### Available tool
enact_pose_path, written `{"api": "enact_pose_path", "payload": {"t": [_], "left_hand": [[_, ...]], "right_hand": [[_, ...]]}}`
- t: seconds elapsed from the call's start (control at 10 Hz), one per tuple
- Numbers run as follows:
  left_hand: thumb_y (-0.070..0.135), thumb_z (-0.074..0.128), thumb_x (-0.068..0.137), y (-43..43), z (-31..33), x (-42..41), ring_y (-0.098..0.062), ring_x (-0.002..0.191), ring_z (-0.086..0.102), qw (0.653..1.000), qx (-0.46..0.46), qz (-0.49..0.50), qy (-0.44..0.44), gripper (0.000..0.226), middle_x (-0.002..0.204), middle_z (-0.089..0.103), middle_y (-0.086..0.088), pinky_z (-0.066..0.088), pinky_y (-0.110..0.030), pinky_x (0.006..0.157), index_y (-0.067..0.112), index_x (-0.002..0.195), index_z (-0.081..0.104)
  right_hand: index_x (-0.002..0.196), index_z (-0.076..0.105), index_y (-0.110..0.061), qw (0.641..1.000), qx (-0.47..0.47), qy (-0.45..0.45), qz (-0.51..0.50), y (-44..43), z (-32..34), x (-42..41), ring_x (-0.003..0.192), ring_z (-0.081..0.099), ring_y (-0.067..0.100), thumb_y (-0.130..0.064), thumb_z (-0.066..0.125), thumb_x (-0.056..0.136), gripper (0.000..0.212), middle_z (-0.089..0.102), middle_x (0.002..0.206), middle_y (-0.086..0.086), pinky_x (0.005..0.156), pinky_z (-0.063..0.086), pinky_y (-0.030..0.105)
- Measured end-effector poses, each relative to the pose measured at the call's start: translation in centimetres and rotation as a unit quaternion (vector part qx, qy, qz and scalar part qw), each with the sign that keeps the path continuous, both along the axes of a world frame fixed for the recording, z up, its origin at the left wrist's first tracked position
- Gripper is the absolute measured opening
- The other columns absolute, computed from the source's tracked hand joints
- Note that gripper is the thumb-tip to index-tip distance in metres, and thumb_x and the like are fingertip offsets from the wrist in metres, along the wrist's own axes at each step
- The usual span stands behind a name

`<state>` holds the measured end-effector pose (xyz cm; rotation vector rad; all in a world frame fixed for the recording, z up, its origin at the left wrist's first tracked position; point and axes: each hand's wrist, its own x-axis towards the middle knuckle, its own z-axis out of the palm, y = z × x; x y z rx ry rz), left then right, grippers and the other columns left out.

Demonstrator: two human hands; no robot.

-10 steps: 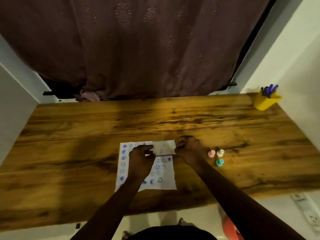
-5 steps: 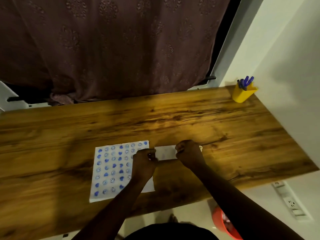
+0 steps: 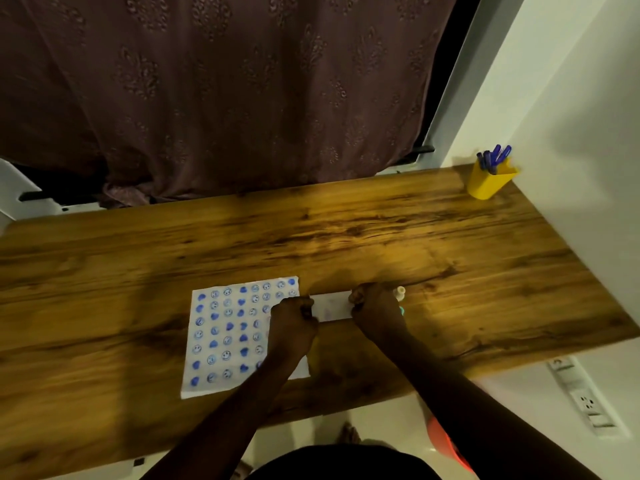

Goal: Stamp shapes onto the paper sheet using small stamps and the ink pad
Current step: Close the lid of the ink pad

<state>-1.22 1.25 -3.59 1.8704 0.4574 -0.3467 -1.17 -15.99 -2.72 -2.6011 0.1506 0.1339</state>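
A white paper sheet (image 3: 227, 336) covered with several blue smiley and heart prints lies on the wooden table (image 3: 346, 237). Just right of it sits a flat white rectangular case (image 3: 332, 305), likely the ink pad. My left hand (image 3: 292, 327) grips its left end and my right hand (image 3: 375, 306) grips its right end. A cream stamp (image 3: 400, 292) stands behind my right hand, and a teal stamp (image 3: 401, 310) peeks out beside it. Other stamps are hidden.
A yellow cup (image 3: 488, 181) with blue pens stands at the far right corner by the white wall. A dark curtain (image 3: 225, 98) hangs behind the table. A power strip (image 3: 581, 396) and a red object (image 3: 446, 441) lie on the floor.
The white case has moved off the top of the sheet to its right side, held in both hands. The camera view has swung right, and the sheet's prints show fully.
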Motion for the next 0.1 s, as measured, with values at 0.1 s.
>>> {"api": "enact_pose_path", "payload": {"t": [0.1], "left_hand": [[0.007, 0.072, 0.087, 0.23, 0.27, 0.13, -0.015, 0.094, 0.072, 1.0, 0.008, -0.022, -0.017, 0.036, 0.12, 0.076, -0.007, 0.048, -0.013, 0.074, 0.013, 0.122, 0.072]], "right_hand": [[0.083, 0.071, -0.005, 0.998, -0.04, -0.013, 0.053, -0.04, -0.84, 0.05, 0.069, 0.07, 0.037, 0.002, 0.082, 0.059, 0.027, 0.071, 0.079, 0.013, 0.063, 0.058, 0.042]]}}
